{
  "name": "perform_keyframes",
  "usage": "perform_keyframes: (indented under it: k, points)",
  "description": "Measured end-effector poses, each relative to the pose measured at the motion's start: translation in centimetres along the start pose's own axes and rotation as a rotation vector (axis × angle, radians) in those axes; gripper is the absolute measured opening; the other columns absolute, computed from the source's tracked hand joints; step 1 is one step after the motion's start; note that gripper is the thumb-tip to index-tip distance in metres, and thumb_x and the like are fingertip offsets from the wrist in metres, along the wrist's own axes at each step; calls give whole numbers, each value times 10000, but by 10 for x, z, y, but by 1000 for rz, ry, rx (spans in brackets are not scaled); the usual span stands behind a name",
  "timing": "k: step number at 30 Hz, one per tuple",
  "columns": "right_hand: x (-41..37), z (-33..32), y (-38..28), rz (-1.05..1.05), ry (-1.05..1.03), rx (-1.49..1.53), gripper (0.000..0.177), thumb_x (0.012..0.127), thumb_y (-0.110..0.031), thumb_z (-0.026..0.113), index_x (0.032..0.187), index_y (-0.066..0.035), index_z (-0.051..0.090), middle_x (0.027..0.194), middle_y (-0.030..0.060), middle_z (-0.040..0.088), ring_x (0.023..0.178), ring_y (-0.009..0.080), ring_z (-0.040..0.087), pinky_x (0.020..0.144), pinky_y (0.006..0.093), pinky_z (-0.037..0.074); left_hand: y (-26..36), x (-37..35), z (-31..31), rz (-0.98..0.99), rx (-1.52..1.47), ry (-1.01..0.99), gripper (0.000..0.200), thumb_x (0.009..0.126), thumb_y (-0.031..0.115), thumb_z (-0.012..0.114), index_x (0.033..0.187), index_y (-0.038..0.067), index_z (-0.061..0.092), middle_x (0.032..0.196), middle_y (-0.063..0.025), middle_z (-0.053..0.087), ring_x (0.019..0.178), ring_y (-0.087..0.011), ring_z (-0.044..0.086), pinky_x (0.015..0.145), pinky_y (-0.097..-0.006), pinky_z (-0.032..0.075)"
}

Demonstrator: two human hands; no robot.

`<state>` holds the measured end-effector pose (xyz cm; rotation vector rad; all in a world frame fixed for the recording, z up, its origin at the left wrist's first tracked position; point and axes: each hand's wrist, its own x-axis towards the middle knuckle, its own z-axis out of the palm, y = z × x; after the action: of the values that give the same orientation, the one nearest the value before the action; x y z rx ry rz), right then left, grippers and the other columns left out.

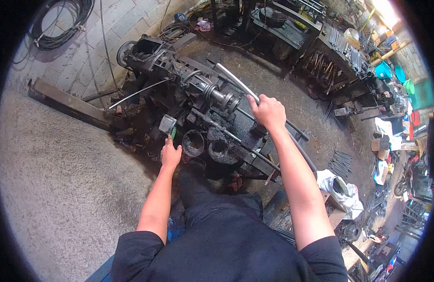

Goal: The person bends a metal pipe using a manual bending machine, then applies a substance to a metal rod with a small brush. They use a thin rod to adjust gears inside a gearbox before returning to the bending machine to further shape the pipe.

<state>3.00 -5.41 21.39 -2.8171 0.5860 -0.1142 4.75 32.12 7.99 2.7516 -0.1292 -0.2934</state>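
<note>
While your left hand [170, 154] reaches to the near side of the machine [209, 89], its index finger points up at the small green part [173, 133] under the grey box [167, 124]. Your left fingers grasp nothing that shows; whether the fingertip touches the green part, you can't tell from here. Keep that wrist low and clear of the machine, and aim the fingertip squarely rather than groping for it.

Just beside your left hand, two round metal pans [193, 143] hold dark shavings, so keep bare skin off them; they look sharp.

Your right hand [268, 113] is clenched around the near end of the bright metal bar [237, 82], which slants over the machine's far side, past the round spindle parts [228, 101]. A firm, square grip would control it best; keep knuckles and forearm away from those parts, as they could catch you.

Beyond the machine, a workbench [292, 35] carries metal rods [339, 41], and a coil of black cable [50, 41] hangs on the wall behind the machine. You can make out no brand, label or writing anywhere.
</note>
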Motion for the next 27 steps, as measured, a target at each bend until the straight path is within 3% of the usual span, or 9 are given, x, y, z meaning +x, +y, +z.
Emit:
perform_keyframes:
  k: [2,3,5,8,27]
  points:
    - [-1,2,1,-4,4,-9,637,933,-619,437,849,-30,666,814,241,681,832,401,681,749,486,543,6,1,-7,-88,4,-38,624,827,235,668,1360,-19,465,1183,-322,593,1043,-439,618,910,-490,496]
    - [0,0,0,-3,4,-9,637,933,-619,437,849,-30,666,814,241,681,832,401,681,749,486,543,7,2,-8,-88,4,-38,624,827,235,668,1360,-19,465,1183,-322,593,1043,-439,618,910,-490,496]
    - [-2,-3,-2,22,-21,13,637,932,-619,438,851,-30,667,817,244,680,841,401,679,758,488,541,7,1,-8,-90,14,12,568,822,250,670,1309,-2,521,989,-298,666,953,-446,649,865,-502,512]
    - [-2,-1,-1,-2,21,6,626,924,-600,459,831,-22,681,793,229,685,805,381,691,726,472,555,1,4,-2,-71,19,40,554,820,252,672,1294,-1,535,921,-290,677,923,-449,656,849,-509,516]
    - [0,2,-1,-11,25,-3,635,927,-602,455,841,-13,676,787,222,689,783,379,694,707,466,558,-4,-5,10,-74,24,29,638,817,252,668,1389,33,485,1019,-299,662,953,-449,643,866,-500,502]
